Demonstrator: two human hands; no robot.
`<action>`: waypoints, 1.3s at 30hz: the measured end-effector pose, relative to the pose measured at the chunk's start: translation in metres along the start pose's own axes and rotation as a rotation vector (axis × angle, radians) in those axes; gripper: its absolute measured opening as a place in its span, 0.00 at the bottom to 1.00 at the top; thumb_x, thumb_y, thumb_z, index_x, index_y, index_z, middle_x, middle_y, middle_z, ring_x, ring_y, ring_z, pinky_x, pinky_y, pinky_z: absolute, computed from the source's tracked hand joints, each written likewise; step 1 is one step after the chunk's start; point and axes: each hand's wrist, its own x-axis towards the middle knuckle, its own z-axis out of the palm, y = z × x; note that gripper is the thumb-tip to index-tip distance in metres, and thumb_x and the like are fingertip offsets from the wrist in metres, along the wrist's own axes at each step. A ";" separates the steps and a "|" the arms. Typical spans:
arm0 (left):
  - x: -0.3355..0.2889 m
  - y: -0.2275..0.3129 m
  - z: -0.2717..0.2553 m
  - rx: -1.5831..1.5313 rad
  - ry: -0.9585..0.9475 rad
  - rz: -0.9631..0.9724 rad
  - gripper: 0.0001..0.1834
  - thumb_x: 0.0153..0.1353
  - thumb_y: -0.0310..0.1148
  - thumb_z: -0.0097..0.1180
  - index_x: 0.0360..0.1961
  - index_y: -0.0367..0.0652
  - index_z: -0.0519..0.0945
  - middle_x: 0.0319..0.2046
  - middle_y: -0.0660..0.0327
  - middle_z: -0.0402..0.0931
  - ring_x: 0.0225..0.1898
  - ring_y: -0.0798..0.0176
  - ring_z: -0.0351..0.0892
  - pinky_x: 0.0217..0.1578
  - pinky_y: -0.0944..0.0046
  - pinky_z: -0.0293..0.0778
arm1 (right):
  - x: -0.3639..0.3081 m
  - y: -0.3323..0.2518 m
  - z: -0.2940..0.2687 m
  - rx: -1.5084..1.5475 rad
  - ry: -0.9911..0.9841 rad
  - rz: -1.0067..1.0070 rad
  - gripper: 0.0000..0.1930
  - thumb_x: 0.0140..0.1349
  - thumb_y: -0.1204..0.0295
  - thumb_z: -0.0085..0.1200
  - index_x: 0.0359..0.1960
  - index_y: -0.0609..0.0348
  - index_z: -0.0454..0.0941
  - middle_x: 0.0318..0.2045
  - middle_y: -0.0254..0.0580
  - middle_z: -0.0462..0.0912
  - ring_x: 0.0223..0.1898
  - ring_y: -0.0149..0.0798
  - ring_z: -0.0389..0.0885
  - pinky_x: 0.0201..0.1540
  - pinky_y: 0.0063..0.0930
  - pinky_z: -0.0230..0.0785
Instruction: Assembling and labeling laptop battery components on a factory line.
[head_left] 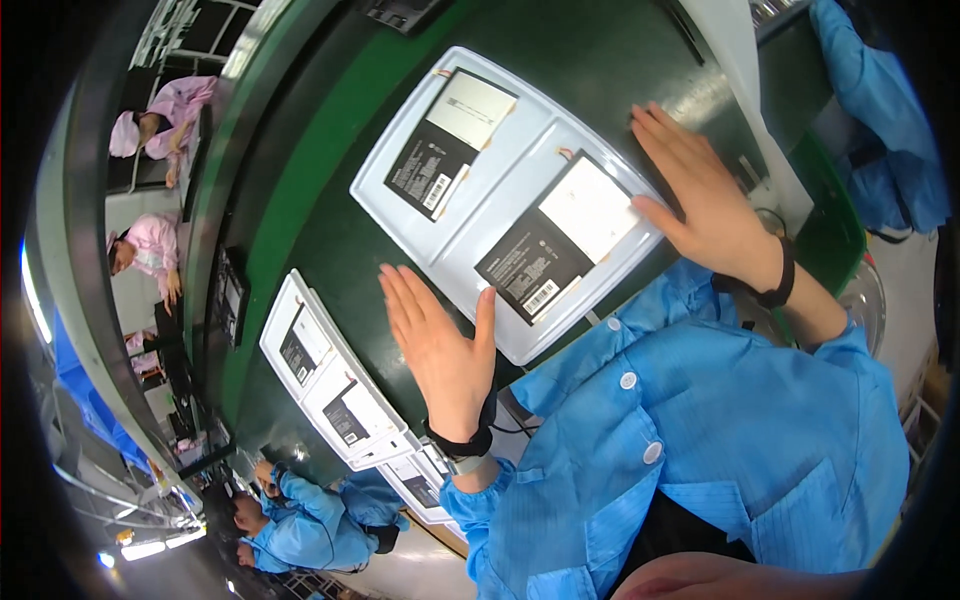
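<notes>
The left hand (pixel 440 345) lies flat and wide open, thumb touching the grey tray (pixel 500 170) on the green desk (pixel 320 240). The right hand (pixel 700 200), also open, seems to press the near flat battery (pixel 560 240).

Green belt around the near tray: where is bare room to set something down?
Bare green belt lies between the near tray and the next tray. More lies beyond the tray's far edge. Crowded: both tray pockets hold flat packs, with left hand and right hand at its ends.
</notes>
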 end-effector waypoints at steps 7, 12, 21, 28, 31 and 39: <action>-0.015 0.002 0.031 -0.421 0.135 -0.197 0.34 0.63 0.14 0.42 0.73 0.35 0.64 0.72 0.34 0.59 0.75 0.36 0.57 0.73 0.49 0.55 | -0.005 -0.022 0.020 0.318 0.019 -0.105 0.29 0.63 0.83 0.45 0.69 0.70 0.67 0.70 0.60 0.67 0.74 0.61 0.63 0.74 0.48 0.54; -0.030 -0.020 0.015 -0.917 0.198 -0.405 0.37 0.65 0.12 0.44 0.76 0.34 0.58 0.71 0.47 0.66 0.72 0.55 0.67 0.67 0.61 0.66 | -0.015 -0.035 0.033 0.620 0.046 -0.035 0.24 0.70 0.81 0.42 0.68 0.69 0.71 0.69 0.58 0.71 0.73 0.52 0.66 0.73 0.40 0.58; -0.057 -0.077 -0.017 -1.216 0.375 -0.650 0.38 0.64 0.14 0.54 0.74 0.28 0.56 0.70 0.44 0.67 0.54 0.64 0.78 0.57 0.67 0.75 | -0.008 -0.082 0.051 0.847 -0.094 -0.140 0.27 0.69 0.78 0.50 0.70 0.70 0.67 0.73 0.60 0.65 0.70 0.48 0.71 0.58 0.30 0.76; -0.089 -0.178 -0.053 -1.023 0.377 -0.635 0.30 0.67 0.16 0.52 0.71 0.28 0.66 0.65 0.49 0.74 0.57 0.62 0.80 0.58 0.66 0.74 | 0.009 -0.154 0.067 1.224 -0.342 -0.167 0.35 0.62 0.85 0.58 0.73 0.67 0.64 0.77 0.60 0.56 0.63 0.49 0.79 0.55 0.34 0.81; -0.093 -0.234 -0.073 -1.014 0.357 -0.654 0.29 0.66 0.17 0.55 0.69 0.29 0.69 0.62 0.52 0.77 0.55 0.64 0.80 0.56 0.68 0.74 | 0.013 -0.185 0.091 1.316 -0.483 -0.294 0.37 0.63 0.85 0.57 0.75 0.62 0.61 0.79 0.61 0.45 0.62 0.50 0.80 0.56 0.34 0.81; -0.142 -0.360 -0.082 -1.017 0.308 -0.664 0.29 0.68 0.16 0.52 0.70 0.29 0.68 0.66 0.49 0.74 0.62 0.62 0.77 0.62 0.67 0.72 | 0.011 -0.262 0.157 1.572 -0.728 -0.399 0.35 0.66 0.86 0.50 0.76 0.61 0.57 0.80 0.58 0.39 0.75 0.54 0.60 0.71 0.42 0.68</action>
